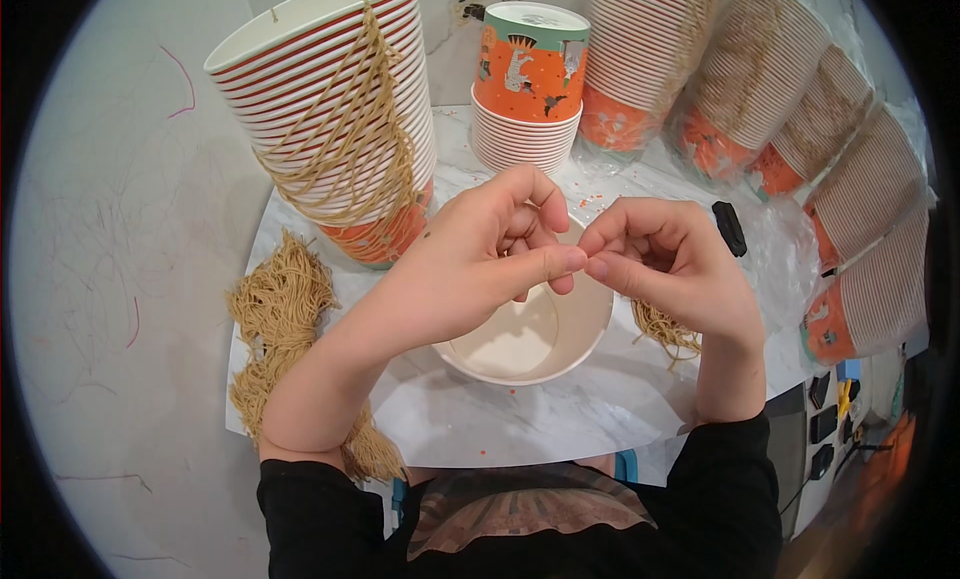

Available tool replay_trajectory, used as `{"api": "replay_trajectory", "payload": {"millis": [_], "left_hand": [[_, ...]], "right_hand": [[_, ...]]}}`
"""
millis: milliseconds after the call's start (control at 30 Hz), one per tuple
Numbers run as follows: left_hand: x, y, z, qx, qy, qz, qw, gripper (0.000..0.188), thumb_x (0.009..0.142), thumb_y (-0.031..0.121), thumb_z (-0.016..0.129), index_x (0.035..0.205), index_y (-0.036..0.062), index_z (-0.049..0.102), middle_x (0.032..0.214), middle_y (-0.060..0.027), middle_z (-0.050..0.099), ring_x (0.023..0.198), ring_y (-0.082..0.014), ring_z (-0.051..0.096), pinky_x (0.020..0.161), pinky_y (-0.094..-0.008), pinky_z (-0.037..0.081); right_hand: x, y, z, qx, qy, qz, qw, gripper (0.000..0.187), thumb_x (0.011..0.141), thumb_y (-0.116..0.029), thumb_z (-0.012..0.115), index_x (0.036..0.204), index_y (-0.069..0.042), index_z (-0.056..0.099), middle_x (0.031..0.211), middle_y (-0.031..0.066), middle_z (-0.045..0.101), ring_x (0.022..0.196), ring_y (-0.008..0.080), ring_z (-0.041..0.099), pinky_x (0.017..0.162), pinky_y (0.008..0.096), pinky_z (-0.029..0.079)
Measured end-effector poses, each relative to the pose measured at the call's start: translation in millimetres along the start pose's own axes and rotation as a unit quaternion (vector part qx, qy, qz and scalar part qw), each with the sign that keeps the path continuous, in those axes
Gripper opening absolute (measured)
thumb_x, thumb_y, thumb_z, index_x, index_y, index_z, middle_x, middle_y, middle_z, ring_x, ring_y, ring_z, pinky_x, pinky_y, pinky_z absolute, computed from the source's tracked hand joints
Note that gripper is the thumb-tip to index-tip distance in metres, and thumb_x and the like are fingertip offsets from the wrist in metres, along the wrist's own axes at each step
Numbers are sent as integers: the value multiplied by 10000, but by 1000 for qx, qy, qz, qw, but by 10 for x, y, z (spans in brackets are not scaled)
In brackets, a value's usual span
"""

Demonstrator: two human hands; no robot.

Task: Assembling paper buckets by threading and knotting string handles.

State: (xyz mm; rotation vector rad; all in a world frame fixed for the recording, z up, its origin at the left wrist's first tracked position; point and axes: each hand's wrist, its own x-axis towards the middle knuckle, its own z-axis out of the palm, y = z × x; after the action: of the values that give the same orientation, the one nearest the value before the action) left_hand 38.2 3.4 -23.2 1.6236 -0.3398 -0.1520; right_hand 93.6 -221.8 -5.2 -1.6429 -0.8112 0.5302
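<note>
My left hand (pixel 480 247) and my right hand (pixel 672 262) meet fingertip to fingertip, both closed in a pinch. Whatever lies between the fingertips is too small to make out. Below them a white paper bucket (pixel 588 324) stands with its mouth up, partly covered by my hands. Beside my left forearm lies a thick bundle of tan cord (pixel 280 297), running down past the elbow. Loose ends of more tan cord (pixel 665 329) show under my right wrist.
A tall stack of paper buckets (pixel 335 99), draped with cord strands, rises at the back left. An upside-down orange bucket (pixel 530 74) tops a shorter stack behind my hands. Several plastic-wrapped stacks (pixel 760 69) line the right. A small black object (pixel 730 229) lies on the white table (pixel 430 424).
</note>
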Motion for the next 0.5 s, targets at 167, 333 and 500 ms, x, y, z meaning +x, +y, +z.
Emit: {"api": "replay_trajectory", "payload": {"millis": [167, 333, 500], "left_hand": [[-26, 22, -14, -18, -4, 11, 1000, 189, 979, 130, 703, 1014, 81, 524, 856, 19, 651, 788, -18, 623, 583, -174, 417], [-106, 59, -23, 245, -80, 75, 963, 313, 886, 197, 806, 1070, 75, 584, 844, 7, 656, 787, -72, 638, 669, -240, 500], [-240, 76, -33, 413, -228, 63, 880, 532, 759, 275, 862, 1178, 78, 600, 1137, -120, 653, 1070, -366, 635, 874, -429, 514]], "right_hand": [[-1, 14, 12, -17, 6, -31, 999, 70, 931, -44, 706, 951, 23, 703, 720, -68, 605, 637, -22, 481, 557, 171, 350], [-38, 49, -105, -72, 89, -53, 992, 28, 857, -11, 720, 871, 10, 709, 694, -79, 576, 627, -23, 464, 545, 167, 338], [-32, -38, -86, -119, 144, -64, 980, 28, 843, -7, 713, 851, 4, 689, 719, -75, 582, 646, -21, 478, 559, 169, 359]]}}
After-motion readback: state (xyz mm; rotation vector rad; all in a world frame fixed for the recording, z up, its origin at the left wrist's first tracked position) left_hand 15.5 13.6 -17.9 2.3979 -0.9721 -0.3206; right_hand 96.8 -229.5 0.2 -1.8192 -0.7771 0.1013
